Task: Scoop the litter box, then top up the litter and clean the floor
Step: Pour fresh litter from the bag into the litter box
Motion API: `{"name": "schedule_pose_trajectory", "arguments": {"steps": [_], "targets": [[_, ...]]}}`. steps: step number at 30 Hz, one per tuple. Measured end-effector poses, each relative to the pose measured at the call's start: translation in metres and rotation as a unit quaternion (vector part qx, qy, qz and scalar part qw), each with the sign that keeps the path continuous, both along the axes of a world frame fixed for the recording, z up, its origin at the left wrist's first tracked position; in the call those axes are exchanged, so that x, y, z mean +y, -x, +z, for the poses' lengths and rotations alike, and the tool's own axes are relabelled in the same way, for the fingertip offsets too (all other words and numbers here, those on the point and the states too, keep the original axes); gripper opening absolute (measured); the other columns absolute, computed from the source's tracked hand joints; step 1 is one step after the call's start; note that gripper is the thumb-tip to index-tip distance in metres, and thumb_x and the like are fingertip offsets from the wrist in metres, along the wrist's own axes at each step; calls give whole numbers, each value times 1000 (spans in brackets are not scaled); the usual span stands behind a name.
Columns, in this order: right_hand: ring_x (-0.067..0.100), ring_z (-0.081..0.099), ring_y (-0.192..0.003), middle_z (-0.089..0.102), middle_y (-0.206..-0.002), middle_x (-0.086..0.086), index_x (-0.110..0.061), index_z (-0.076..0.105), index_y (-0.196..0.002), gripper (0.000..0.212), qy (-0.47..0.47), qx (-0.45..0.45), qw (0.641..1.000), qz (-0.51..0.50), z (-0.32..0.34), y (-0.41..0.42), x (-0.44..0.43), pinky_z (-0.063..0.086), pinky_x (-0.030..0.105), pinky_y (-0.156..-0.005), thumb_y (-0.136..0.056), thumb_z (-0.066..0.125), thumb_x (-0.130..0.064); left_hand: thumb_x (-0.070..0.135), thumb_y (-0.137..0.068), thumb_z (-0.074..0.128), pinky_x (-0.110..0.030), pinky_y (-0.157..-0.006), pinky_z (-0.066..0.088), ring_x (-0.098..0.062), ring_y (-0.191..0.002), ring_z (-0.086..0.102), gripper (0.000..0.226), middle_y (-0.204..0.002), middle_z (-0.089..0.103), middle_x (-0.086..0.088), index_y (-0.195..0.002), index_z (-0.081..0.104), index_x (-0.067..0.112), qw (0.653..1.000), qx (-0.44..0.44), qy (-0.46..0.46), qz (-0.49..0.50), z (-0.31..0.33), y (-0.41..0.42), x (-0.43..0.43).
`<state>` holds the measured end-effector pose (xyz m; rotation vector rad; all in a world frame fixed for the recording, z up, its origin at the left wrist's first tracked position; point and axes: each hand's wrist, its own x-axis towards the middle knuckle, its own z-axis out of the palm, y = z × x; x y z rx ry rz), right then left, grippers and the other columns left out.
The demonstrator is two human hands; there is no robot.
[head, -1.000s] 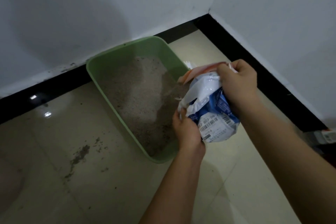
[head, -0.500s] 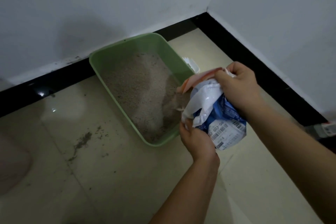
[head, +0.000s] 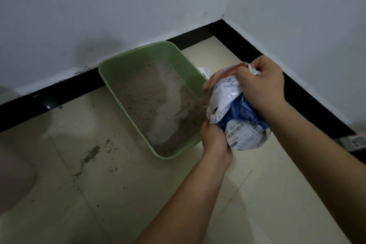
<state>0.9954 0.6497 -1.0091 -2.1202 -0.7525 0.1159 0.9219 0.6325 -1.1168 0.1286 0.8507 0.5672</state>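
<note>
Top-up stage: left hand (head: 214, 138) & right hand (head: 261, 85) grip tilted litter bag (head: 239, 123), grains pouring into green litter box (head: 126, 63); spilt litter (head: 91, 154) on floor (head: 138, 194), cleaning not yet done.

Litter box (head: 126, 85) hugs wall (head: 99, 16); bag (head: 233, 113) overhangs right rim; left floor (head: 59, 184) open.

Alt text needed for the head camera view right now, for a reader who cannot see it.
A left hand and right hand grip a crumpled white-and-blue plastic bag, tipping grey litter into a pale green plastic litter box beside a black baseboard. Spilled grains lie on the beige tiled floor left of the box.
</note>
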Motion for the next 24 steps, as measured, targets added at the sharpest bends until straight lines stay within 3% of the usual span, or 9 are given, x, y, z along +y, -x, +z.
{"name": "schedule_pose_trajectory", "arguments": {"steps": [4,9,12,19,21,24], "targets": [[13,52,-59,53,-66,-3,-23,47,-71,18,2,29,999,-33,1,-13,-5,44,30,-55,-82,60,-27,20,-101,43,-34,-74,59,-30,-101,68,31,-110,71,-12,-124,61,8,999,2,8,-48,1,-9,3],[8,43,-55,47,-64,-5,-23,43,-69,22,-7,17,998,-60,-6,-20,-12,38,22,-50,-84,59,-23,19,-99,46,-35,-74,60,-29,-98,69,31,-110,71,-12,-124,61,7,998,-4,3,-64,1,-12,5],[10,44,-59,48,-65,-4,-21,44,-69,20,-10,22,997,-75,-8,-20,-8,40,27,-55,-83,59,-24,13,-100,41,-32,-68,60,-29,-95,69,31,-108,71,-14,-120,63,5,997,17,14,-79,6,-6,14],[9,44,-58,48,-65,-4,-21,45,-70,20,-48,47,997,-48,-8,-10,26,39,26,-55,-84,60,-23,4,-96,42,-29,-54,56,-24,-70,71,30,-102,72,-17,-117,63,4,999,46,-8,-10,13,6,46],[4,43,-53,48,-64,-5,-20,46,-71,20,-61,49,996,-42,-10,-6,35,39,22,-52,-85,60,-23,5,-97,42,-28,-54,55,-23,-70,71,29,-103,72,-18,-117,63,4,999,38,-23,-2,13,13,52],[1,43,-51,48,-65,-6,-21,44,-69,24,-85,62,994,-27,-10,-3,46,40,20,-50,-86,60,-21,9,-97,47,-39,-65,60,-27,-80,73,25,-102,72,-15,-117,63,9,998,39,-26,30,11,14,68]]}}
